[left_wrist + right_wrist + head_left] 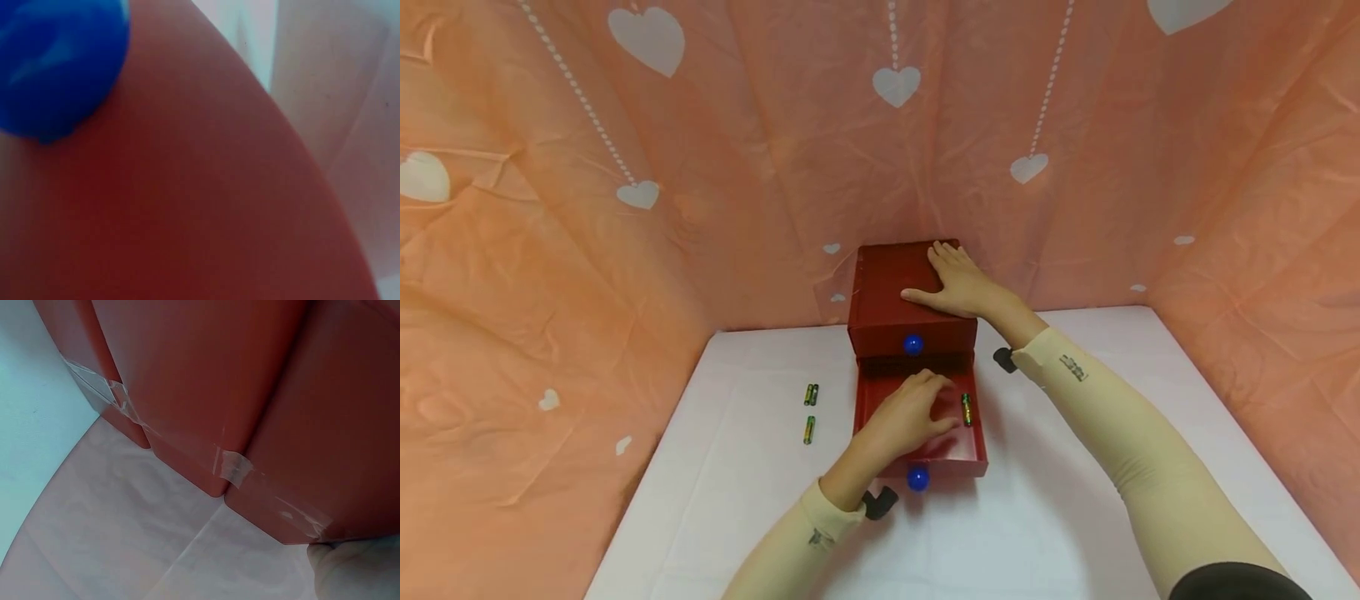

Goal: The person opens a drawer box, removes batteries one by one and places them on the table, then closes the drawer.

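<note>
A red two-drawer box [887,279] stands against the back wall, its lower drawer [951,469] pulled out. My right hand [958,283] rests on top of the box with its fingers spread. Over the drawer hangs my left hand [910,417], thumb and fingers apart and loosely bent, with nothing seen between them. To the right of those fingertips a green-and-gold battery [967,409] lies inside the drawer. A blue knob [918,478] sits on the drawer front, and fills a corner of the left wrist view. The right wrist view shows the box's taped side [187,381].
Left of the box, a pair of batteries [810,395] lies side by side on the white table [737,467], with a single battery [808,430] nearer me. The upper drawer, with its own blue knob [913,345], is closed. Orange cloth [760,208] surrounds the table.
</note>
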`<state>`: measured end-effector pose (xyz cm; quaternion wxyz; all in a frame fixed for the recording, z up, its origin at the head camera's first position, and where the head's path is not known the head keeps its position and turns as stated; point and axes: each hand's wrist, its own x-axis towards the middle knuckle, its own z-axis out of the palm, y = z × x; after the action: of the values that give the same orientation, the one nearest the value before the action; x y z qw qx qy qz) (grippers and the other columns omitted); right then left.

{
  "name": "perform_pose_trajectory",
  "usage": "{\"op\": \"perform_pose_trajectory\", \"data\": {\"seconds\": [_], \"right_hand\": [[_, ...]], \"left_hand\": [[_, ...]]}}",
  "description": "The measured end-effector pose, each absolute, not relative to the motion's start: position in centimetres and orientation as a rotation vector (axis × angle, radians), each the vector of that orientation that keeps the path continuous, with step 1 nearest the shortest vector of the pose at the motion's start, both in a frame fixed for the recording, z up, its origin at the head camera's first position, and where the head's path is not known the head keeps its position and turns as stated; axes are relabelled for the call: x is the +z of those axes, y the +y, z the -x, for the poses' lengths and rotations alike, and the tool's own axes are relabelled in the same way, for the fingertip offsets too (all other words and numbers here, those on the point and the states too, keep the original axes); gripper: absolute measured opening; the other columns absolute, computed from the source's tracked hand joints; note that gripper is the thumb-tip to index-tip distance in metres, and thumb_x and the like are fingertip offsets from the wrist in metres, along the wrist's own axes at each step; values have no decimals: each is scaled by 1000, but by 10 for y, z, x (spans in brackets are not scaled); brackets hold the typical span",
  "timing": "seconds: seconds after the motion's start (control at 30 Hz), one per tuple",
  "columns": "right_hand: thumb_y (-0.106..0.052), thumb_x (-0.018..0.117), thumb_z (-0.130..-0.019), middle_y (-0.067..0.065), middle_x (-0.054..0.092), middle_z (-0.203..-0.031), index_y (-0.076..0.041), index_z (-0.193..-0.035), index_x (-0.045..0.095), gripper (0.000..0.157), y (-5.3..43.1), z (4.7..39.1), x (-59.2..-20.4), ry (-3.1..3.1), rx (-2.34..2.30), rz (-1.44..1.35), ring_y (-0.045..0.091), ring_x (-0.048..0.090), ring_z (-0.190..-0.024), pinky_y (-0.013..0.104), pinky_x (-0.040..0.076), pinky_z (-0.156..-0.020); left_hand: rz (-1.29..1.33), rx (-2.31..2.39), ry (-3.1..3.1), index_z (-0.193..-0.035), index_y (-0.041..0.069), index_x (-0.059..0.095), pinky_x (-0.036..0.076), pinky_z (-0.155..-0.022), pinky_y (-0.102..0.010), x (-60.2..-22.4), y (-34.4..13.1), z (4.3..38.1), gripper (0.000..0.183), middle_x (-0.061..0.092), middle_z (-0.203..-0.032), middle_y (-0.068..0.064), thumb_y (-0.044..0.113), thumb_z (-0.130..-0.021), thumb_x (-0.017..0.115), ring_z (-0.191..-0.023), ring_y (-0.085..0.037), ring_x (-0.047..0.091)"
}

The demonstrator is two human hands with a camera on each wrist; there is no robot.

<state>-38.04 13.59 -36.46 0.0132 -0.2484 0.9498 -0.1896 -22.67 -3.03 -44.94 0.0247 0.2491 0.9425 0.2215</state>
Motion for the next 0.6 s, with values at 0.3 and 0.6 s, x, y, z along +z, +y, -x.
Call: {"op": "perform_pose_trajectory", "data": {"seconds": [0.3,0.6], "right_hand": [[-68,54,-102,25,5,-177,5,-168,13,108,135,380,-365,2959,-591,781,37,0,-166,47,-4,-134],[-67,55,-102,26,6,-177,6,-168,13,107,137,379,-364,2956,-605,788,37,0,-166,47,-4,-134]], "left_hand": [[-738,636,2935,-139,12,66,56,-107,-38,-452,-16,230,53,65,-130,-5,36,-95,84,-124,-22,62],[-704,574,2936,-138,12,67,56,-106,-36,-455,-5,232,53,65,-129,-5,35,-94,86,-118,-21,62]]}}
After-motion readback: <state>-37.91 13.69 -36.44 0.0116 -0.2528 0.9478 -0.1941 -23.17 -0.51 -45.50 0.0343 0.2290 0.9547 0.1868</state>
